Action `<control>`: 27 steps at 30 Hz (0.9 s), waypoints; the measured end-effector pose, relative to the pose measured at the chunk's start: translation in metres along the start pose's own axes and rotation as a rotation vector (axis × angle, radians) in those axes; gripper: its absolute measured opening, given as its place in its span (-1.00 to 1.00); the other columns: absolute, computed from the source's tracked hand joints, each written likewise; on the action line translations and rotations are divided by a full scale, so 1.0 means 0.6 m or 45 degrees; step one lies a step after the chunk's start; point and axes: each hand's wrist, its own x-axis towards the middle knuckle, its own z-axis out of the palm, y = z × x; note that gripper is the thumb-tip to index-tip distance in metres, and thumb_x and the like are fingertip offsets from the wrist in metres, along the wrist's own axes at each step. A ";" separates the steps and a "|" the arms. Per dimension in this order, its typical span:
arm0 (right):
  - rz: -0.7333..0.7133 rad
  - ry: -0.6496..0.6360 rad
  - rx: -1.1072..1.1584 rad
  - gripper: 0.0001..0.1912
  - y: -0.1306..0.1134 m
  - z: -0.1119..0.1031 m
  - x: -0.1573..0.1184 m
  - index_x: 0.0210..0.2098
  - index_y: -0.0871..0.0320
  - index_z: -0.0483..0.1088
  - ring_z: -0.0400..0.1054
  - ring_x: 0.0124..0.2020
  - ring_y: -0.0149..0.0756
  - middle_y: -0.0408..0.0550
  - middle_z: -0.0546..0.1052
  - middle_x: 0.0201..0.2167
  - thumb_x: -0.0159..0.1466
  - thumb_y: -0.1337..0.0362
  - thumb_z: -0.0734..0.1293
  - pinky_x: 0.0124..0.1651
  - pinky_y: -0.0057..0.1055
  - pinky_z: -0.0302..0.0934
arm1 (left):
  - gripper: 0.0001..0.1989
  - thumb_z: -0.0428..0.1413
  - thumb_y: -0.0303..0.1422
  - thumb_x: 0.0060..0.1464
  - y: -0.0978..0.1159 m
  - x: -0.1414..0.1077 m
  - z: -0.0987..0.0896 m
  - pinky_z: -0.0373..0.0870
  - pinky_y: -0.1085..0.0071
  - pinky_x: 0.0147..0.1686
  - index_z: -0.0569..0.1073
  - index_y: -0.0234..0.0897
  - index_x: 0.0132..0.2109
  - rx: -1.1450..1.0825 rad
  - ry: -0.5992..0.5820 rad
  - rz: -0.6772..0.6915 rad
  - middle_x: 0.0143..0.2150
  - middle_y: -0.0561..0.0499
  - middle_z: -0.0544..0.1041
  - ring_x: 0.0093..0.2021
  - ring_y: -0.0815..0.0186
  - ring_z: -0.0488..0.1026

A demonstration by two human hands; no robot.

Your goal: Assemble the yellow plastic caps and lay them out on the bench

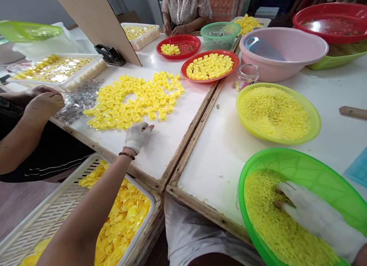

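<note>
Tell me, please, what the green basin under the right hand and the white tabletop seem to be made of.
The green basin looks like thin plastic: it is translucent, glossy, with moulded ribs in its wall. The right hand rests in the yellow pieces inside it. The tabletop seems a matte white painted board in a bare wooden frame, probably wood.

White table (223, 143), two boards w/ wood edging, seam down the middle. Left board: loose yellow caps (134, 101), clear bits (77, 101), two white trays (94, 67), red plate (210, 66) and red bowl (178, 46) w/ caps. Right board: green basin (315, 170) and yellow basin (314, 117) of pellets, pink basin (286, 55), glass jar (248, 73), wood stick (352, 112).
</note>
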 end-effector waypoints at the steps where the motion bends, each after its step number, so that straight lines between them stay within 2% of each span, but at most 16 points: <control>1: 0.006 -0.005 0.007 -0.59 0.001 0.001 0.000 0.05 0.22 0.54 0.53 0.05 0.08 0.19 0.62 0.03 0.36 0.21 0.20 0.20 0.02 0.38 | -0.64 0.12 -0.07 0.21 0.005 -0.011 0.010 0.34 0.33 -0.23 0.58 -0.27 -0.31 -0.006 -0.001 -0.015 -0.33 -0.04 0.54 -0.26 0.21 0.45; 3: 0.024 -0.004 0.027 -0.58 0.001 0.001 -0.001 0.06 0.23 0.54 0.53 0.07 0.09 0.19 0.62 0.04 0.35 0.19 0.20 0.20 0.02 0.39 | -0.66 0.13 -0.08 0.19 0.017 -0.026 0.028 0.38 0.33 -0.17 0.61 -0.26 -0.25 0.002 0.008 0.007 -0.19 -0.08 0.58 -0.18 0.18 0.48; 5: 0.059 0.003 0.044 -0.56 0.001 0.002 -0.001 0.06 0.23 0.53 0.53 0.08 0.09 0.19 0.62 0.05 0.34 0.18 0.20 0.20 0.03 0.39 | -0.71 0.09 -0.18 0.23 0.029 -0.034 0.038 0.40 0.31 -0.11 0.63 -0.26 -0.20 0.077 -0.028 0.106 -0.07 -0.12 0.59 -0.11 0.15 0.50; 9: 0.069 -0.006 0.055 -0.56 0.002 0.003 -0.003 0.07 0.21 0.53 0.53 0.07 0.06 0.17 0.62 0.05 0.34 0.19 0.18 0.22 0.02 0.38 | -0.67 -0.05 -0.36 0.27 0.044 -0.034 0.040 0.40 0.23 -0.12 0.63 -0.30 -0.22 0.246 -0.126 0.219 -0.06 -0.21 0.58 -0.06 0.06 0.51; 13: 0.043 -0.014 0.033 -0.57 0.003 0.001 0.000 0.05 0.21 0.53 0.54 0.07 0.07 0.17 0.63 0.04 0.32 0.20 0.19 0.20 -0.01 0.40 | -0.68 -0.04 -0.37 0.27 0.047 -0.019 0.038 0.37 0.22 -0.15 0.63 -0.32 -0.15 0.259 -0.116 0.192 -0.06 -0.24 0.58 -0.07 0.03 0.52; 17: 0.057 -0.038 0.035 -0.57 0.001 -0.001 0.003 0.05 0.23 0.53 0.54 0.05 0.07 0.18 0.63 0.04 0.33 0.20 0.18 0.18 0.01 0.41 | -0.63 -0.06 -0.31 0.31 0.051 0.009 0.042 0.36 0.22 -0.16 0.62 -0.31 -0.04 0.234 -0.025 0.114 -0.03 -0.22 0.58 -0.08 0.05 0.51; 21: 0.055 -0.058 0.042 -0.58 -0.003 -0.006 0.003 0.06 0.21 0.53 0.52 0.08 0.08 0.17 0.62 0.06 0.35 0.20 0.19 0.21 0.03 0.37 | -0.62 -0.06 -0.30 0.30 0.059 0.040 0.051 0.34 0.23 -0.14 0.63 -0.30 -0.06 0.201 0.038 0.074 -0.03 -0.22 0.57 -0.03 0.04 0.49; 27: 0.081 -0.068 0.067 -0.62 -0.009 -0.014 0.007 -0.01 0.18 0.55 0.54 -0.02 0.05 0.16 0.63 -0.02 0.36 0.21 0.19 0.13 0.02 0.40 | -0.69 0.02 -0.31 0.25 0.065 0.057 0.057 0.35 0.21 -0.14 0.64 -0.28 -0.08 0.180 -0.007 0.059 -0.03 -0.23 0.57 -0.02 -0.01 0.48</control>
